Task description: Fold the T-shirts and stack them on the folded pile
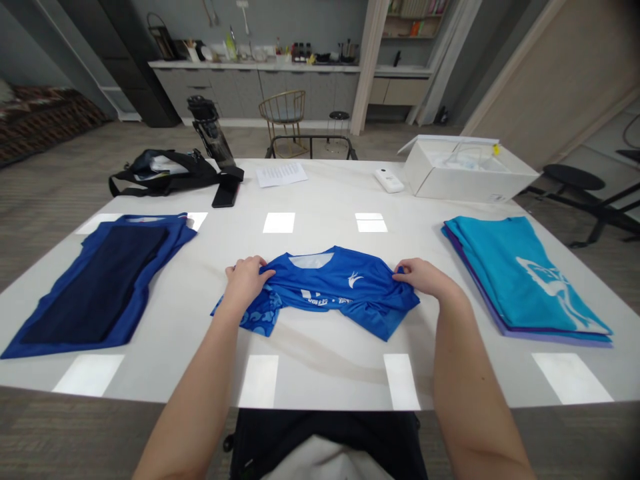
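**Log: blue jersey held at both sides, mid-table**

I have the blue jersey [340, 290] at the middle of the white table [310, 363], collar pointing away from me, cloth rumpled along the near side. My left hand [245, 280] is curled over its left end, fingers gathering the fabric. My right hand [425, 278] pinches a fold at the opposite end. Well to the left lies a folded navy-and-blue garment [100, 287]; well to the right, a folded teal garment [525, 277] on a purple layer [500, 313]. Farther along the table: a black bag [165, 173], a black phone [226, 191], a printed sheet [281, 174], and an open white box [470, 170].
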Demonstrator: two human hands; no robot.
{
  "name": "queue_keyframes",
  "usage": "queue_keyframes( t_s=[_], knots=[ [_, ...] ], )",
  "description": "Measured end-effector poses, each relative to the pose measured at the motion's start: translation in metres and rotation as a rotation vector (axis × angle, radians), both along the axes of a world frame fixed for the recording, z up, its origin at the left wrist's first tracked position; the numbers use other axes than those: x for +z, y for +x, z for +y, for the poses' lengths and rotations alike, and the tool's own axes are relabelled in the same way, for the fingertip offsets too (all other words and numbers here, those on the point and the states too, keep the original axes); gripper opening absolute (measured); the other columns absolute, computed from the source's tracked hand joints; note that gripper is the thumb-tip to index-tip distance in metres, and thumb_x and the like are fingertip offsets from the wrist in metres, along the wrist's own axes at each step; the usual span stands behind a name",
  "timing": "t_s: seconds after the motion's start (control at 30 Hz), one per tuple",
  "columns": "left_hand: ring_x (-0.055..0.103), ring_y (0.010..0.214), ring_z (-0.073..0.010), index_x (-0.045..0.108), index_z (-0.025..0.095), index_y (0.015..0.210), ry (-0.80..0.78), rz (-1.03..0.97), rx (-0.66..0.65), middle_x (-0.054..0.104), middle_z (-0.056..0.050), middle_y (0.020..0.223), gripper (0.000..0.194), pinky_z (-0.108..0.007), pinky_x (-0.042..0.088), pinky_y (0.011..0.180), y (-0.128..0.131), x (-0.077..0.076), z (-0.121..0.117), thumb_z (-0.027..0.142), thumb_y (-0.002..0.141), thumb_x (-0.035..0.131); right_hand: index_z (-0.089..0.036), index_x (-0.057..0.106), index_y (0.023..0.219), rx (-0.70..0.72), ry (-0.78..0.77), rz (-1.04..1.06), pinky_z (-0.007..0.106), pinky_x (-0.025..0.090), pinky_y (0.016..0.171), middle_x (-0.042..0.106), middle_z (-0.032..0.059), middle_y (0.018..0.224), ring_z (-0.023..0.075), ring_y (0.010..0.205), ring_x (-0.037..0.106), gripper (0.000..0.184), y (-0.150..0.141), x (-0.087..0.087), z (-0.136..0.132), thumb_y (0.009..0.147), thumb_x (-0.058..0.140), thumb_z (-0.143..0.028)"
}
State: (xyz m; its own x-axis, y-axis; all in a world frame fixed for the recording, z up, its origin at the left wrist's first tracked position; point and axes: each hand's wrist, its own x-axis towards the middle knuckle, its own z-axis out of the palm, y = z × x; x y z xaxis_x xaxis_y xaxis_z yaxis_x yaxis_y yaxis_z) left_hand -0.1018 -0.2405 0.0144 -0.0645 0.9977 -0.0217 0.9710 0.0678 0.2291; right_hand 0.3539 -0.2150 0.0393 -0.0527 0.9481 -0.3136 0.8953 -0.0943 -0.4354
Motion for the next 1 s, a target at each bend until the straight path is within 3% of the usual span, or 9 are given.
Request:
queue_keyframes(
  t_s=[0.07, 0.17, 0.23, 0.3, 0.47, 0.63, 0.8, 0.9, 1.0],
  knots=[
    [0.06, 0.112, -0.0334, 0.067, 0.024, 0.099, 0.011, -0.023, 0.002, 0.073, -0.01, 0.107, 0.021, -0.049, 0.038, 0.1, -0.003, 0.004, 0.001, 0.043, 0.096, 0.057, -0.021, 0.072, 0.084, -0.024, 0.148, 0.098, 0.031, 0.047, 0.065, 0.067, 0.0034, 0.073, 0.0205, 0.068, 0.062, 0.022, 0.008, 0.004, 0.001, 0.079, 0.068, -0.043],
    [0.059, 0.113, -0.0305, 0.065, 0.025, 0.102, 0.196, -0.073, 0.013, 0.07, -0.009, 0.111, 0.02, -0.048, 0.035, 0.103, -0.005, 0.014, 0.0, 0.041, 0.099, 0.053, -0.02, 0.072, 0.093, -0.325, 0.436, 0.062, 0.037, 0.049, 0.073, 0.069, 0.0082, 0.082, 0.0249, 0.076, 0.064, 0.027, 0.021, 0.007, 0.0, 0.085, 0.059, -0.043],
    [0.058, 0.117, -0.0294, 0.064, 0.025, 0.107, 0.334, -0.116, 0.045, 0.067, -0.009, 0.118, 0.022, -0.047, 0.033, 0.107, -0.003, 0.019, -0.001, 0.042, 0.101, 0.05, -0.019, 0.072, 0.096, -0.498, 0.479, -0.062, 0.042, 0.05, 0.08, 0.07, 0.0128, 0.091, 0.0297, 0.087, 0.065, 0.026, 0.027, 0.005, -0.001, 0.085, 0.058, -0.039],
    [0.057, 0.12, -0.0285, 0.063, 0.026, 0.108, 0.36, -0.152, 0.047, 0.066, -0.009, 0.122, 0.021, -0.047, 0.031, 0.11, 0.002, 0.019, 0.0, 0.041, 0.101, 0.051, -0.019, 0.072, 0.103, -0.535, 0.443, -0.173, 0.046, 0.05, 0.086, 0.069, 0.0168, 0.105, 0.0342, 0.1, 0.064, 0.028, 0.024, 0.002, -0.001, 0.084, 0.059, -0.034],
    [0.054, 0.128, -0.0313, 0.06, 0.027, 0.121, 0.169, -0.197, -0.014, 0.065, -0.009, 0.131, 0.033, -0.051, 0.029, 0.113, 0.01, 0.008, 0.008, 0.048, 0.098, 0.053, -0.023, 0.066, 0.129, -0.248, 0.504, -0.178, 0.054, 0.045, 0.1, 0.062, 0.016, 0.132, 0.0379, 0.124, 0.054, 0.041, -0.026, -0.001, 0.012, 0.093, 0.054, -0.04],
    [0.056, 0.125, -0.038, 0.061, 0.024, 0.128, 0.013, -0.041, 0.031, 0.065, -0.016, 0.129, 0.042, -0.055, 0.038, 0.105, -0.003, 0.002, 0.023, 0.048, 0.095, 0.054, -0.023, 0.065, 0.132, 0.081, 0.312, -0.157, 0.047, 0.048, 0.095, 0.063, 0.0165, 0.132, 0.0346, 0.119, 0.059, 0.047, -0.077, -0.006, 0.04, 0.095, 0.059, -0.052],
    [0.069, 0.093, -0.0309, 0.071, 0.025, 0.094, -0.174, -0.059, -0.008, 0.074, -0.01, 0.097, 0.025, -0.04, 0.05, 0.083, -0.022, 0.014, 0.038, 0.045, 0.083, 0.062, -0.022, 0.074, 0.101, 0.206, 0.157, -0.185, 0.033, 0.049, 0.08, 0.075, 0.0091, 0.101, 0.0244, 0.092, 0.068, 0.019, -0.08, -0.009, 0.064, 0.09, 0.066, -0.035],
    [0.065, 0.07, -0.0245, 0.071, 0.025, 0.073, -0.409, -0.19, -0.156, 0.069, -0.004, 0.071, 0.022, -0.033, 0.047, 0.064, -0.03, 0.03, 0.052, 0.047, 0.068, 0.071, -0.021, 0.075, 0.083, 0.295, 0.009, -0.141, 0.029, 0.048, 0.069, 0.075, 0.0061, 0.086, 0.0207, 0.078, 0.068, 0.01, -0.07, -0.003, 0.076, 0.082, 0.071, -0.03],
    [0.057, 0.053, -0.0199, 0.07, 0.026, 0.065, -0.659, -0.333, -0.286, 0.059, 0.0, 0.054, 0.023, -0.03, 0.041, 0.052, -0.033, 0.045, 0.075, 0.047, 0.06, 0.075, -0.021, 0.073, 0.072, 0.353, -0.175, -0.148, 0.028, 0.046, 0.06, 0.071, 0.0035, 0.069, 0.0192, 0.066, 0.065, 0.012, -0.063, 0.006, 0.092, 0.078, 0.071, -0.031]
  ],
)
